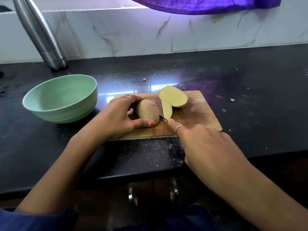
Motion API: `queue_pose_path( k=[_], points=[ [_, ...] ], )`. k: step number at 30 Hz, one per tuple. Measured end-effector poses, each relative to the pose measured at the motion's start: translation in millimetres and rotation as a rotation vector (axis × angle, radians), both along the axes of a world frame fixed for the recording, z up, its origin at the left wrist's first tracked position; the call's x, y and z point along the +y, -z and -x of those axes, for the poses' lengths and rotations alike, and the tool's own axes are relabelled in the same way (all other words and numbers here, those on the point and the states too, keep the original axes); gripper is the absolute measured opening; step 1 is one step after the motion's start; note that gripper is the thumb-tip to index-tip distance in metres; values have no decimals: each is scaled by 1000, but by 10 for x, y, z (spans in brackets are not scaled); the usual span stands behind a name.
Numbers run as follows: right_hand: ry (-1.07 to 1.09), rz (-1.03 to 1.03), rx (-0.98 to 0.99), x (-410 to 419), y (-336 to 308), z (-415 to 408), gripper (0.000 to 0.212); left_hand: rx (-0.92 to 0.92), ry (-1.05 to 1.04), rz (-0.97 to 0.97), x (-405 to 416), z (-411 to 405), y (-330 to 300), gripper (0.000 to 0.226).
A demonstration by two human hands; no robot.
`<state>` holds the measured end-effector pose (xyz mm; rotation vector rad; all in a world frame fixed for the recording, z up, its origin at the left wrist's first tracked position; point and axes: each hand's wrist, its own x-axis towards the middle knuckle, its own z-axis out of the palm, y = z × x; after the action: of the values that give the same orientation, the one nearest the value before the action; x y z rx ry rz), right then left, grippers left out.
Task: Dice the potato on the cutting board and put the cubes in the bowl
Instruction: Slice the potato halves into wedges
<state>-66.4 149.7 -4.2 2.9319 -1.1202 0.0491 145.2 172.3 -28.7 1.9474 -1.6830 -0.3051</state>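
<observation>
The brown-skinned potato half (148,111) is gripped by the left hand (116,117) on the wooden cutting board (196,114), a thin slice (167,109) is parted by the small knife (163,117) clasped in the right hand (205,147), a second half (173,97) lies untouched, and nothing has been diced into the pale green bowl (60,99).

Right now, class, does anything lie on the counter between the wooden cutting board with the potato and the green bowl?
Nothing visible does: bare black counter separates the wooden cutting board from the green bowl; only the left hand hangs near that gap.
</observation>
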Motion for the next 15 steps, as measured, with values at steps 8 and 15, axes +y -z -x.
queue_pose_path(
  k=[8,15],
  points=[
    [43,-322,-342,-311,123,134,49,7,-24,39,-31,-62,88,93],
    [64,-623,-412,-397,8,-133,56,82,-80,35,5,3,48,81]
  ],
)
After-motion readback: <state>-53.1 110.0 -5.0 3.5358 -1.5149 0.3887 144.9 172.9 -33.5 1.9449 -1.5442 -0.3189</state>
